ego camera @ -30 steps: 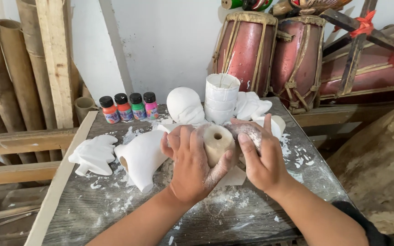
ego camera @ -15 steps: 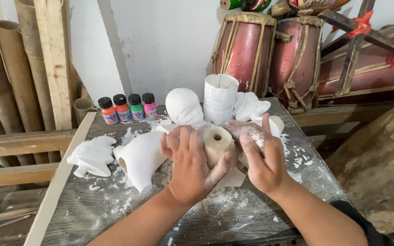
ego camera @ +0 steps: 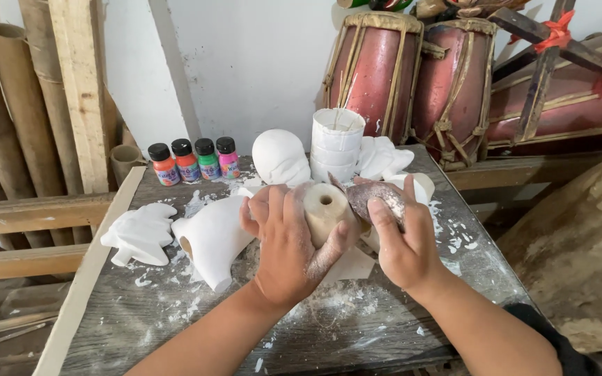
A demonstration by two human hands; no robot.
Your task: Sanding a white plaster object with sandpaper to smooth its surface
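My left hand [ego camera: 288,242] grips a beige plaster cylinder [ego camera: 324,207] with a small hole in its end, held above a dusty wooden table [ego camera: 357,327]. My right hand [ego camera: 404,244] presses a worn grey piece of sandpaper [ego camera: 375,198] against the cylinder's right side. Both hands are dusted with white powder. A white plaster figure [ego camera: 212,239] lies just left of my left hand, and a flat leaf-shaped white cast [ego camera: 139,235] lies further left.
Several small paint bottles [ego camera: 193,160] stand at the table's back left. A white plaster head [ego camera: 280,157], a white cylindrical mould [ego camera: 336,141] and more white casts [ego camera: 382,156] sit behind my hands. Two red drums [ego camera: 412,76] stand behind the table, bamboo poles [ego camera: 1,118] on the left.
My right hand has slid slightly along the cylinder's side with the sandpaper. My left hand keeps the same grip.
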